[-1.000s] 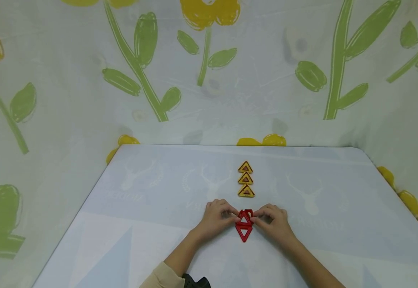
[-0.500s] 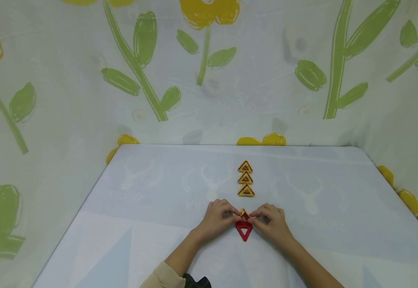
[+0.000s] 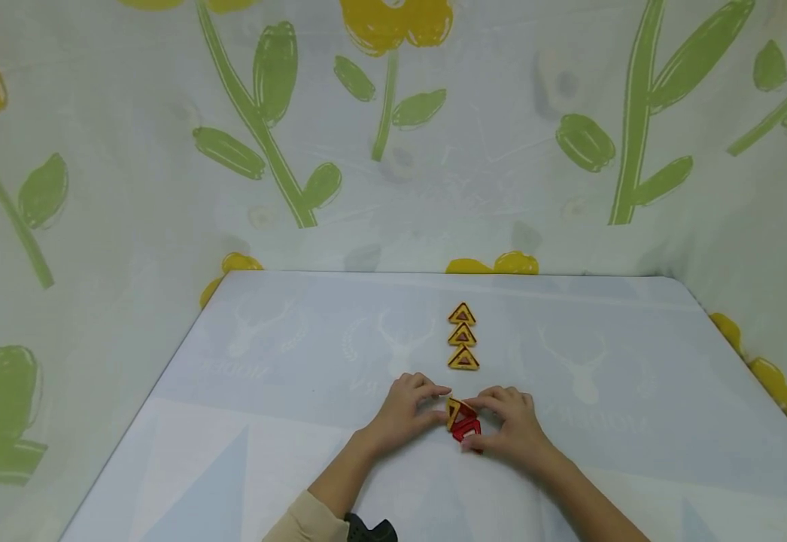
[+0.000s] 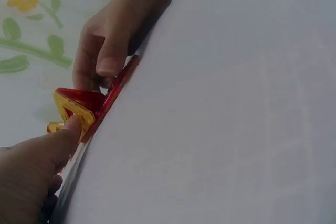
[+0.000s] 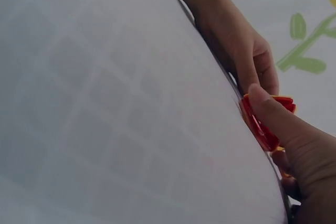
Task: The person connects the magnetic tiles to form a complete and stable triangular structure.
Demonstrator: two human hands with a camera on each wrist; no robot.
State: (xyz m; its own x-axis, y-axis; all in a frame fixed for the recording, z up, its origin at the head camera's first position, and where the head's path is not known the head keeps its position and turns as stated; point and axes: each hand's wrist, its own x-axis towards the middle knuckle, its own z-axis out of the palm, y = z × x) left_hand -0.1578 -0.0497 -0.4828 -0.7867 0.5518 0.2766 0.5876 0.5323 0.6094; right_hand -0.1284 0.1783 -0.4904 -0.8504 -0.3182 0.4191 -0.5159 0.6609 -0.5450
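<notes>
In the head view, a small cluster of red and yellow triangular magnetic tiles stands between both hands. A yellow triangle (image 3: pixel 453 414) faces left and leans against red ones. My left hand (image 3: pixel 403 414) holds the cluster's left side; in the left wrist view its thumb presses on the yellow triangle (image 4: pixel 73 111). My right hand (image 3: pixel 512 423) grips the other side, index finger at the far corner and thumb over the near red triangle (image 3: pixel 466 430). In the right wrist view that thumb lies across the red tile (image 5: pixel 266 136). The fingers partly hide how the pieces join.
Farther back on the white table (image 3: pixel 339 316), three yellow triangles with red-brown centres stand in a line; the middle one (image 3: pixel 462 336) overlaps its neighbours. A flower-printed curtain (image 3: pixel 468 150) rises behind the table's far edge.
The yellow triangle has come into view on the left as the cluster turned. The near red triangle shifted right, and my right thumb moved down onto it. The back row stayed put.
</notes>
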